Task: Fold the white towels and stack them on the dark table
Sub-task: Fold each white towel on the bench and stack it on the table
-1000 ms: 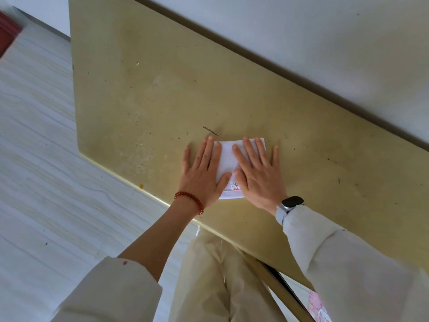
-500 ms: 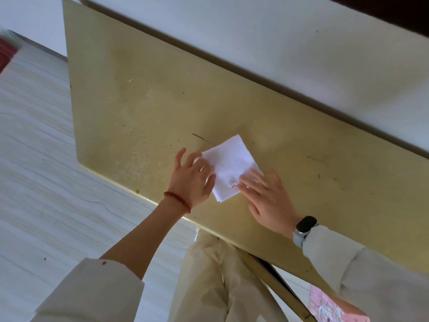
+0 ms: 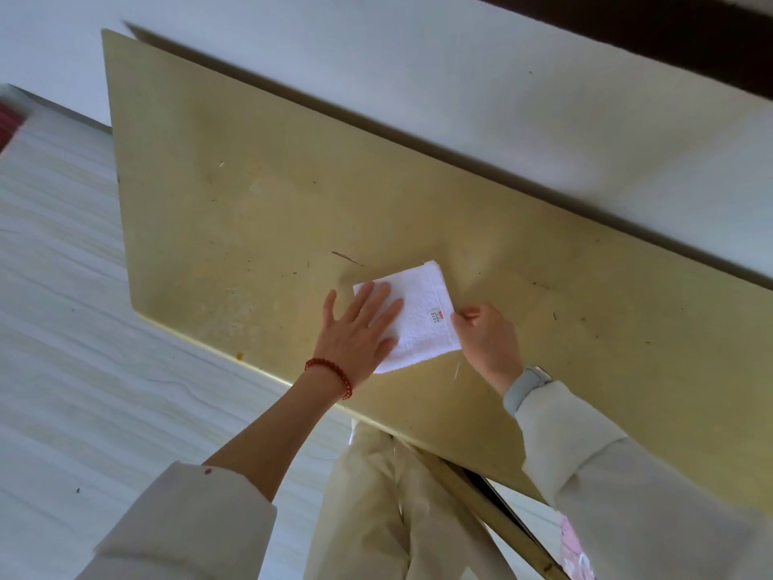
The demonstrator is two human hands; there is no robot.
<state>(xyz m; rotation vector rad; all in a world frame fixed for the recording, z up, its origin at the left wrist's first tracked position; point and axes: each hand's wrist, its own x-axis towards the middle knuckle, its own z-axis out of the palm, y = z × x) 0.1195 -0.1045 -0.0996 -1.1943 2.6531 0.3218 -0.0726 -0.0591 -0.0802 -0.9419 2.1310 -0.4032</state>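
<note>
A small folded white towel [image 3: 422,311] with a little label lies on the yellowish table top [image 3: 251,203], near its front edge. My left hand [image 3: 355,332] lies flat on the towel's left part with straight, spread fingers. My right hand [image 3: 485,341] is curled at the towel's right edge and pinches that edge between thumb and fingers. A red bead bracelet is on my left wrist, a watch on the right. No dark table shows except a dark strip [image 3: 669,31] at the top right.
A white wall [image 3: 460,98] runs behind the table's far edge. Pale striped floor [image 3: 62,328] lies to the left. My light trousers [image 3: 376,517] and a table leg [image 3: 481,508] are below the front edge. Something pink [image 3: 577,550] is at the bottom right.
The towel has turned on the table. My left hand went from curled at its left corner to flat on it. My right hand went from flat fingers to pinching the right edge.
</note>
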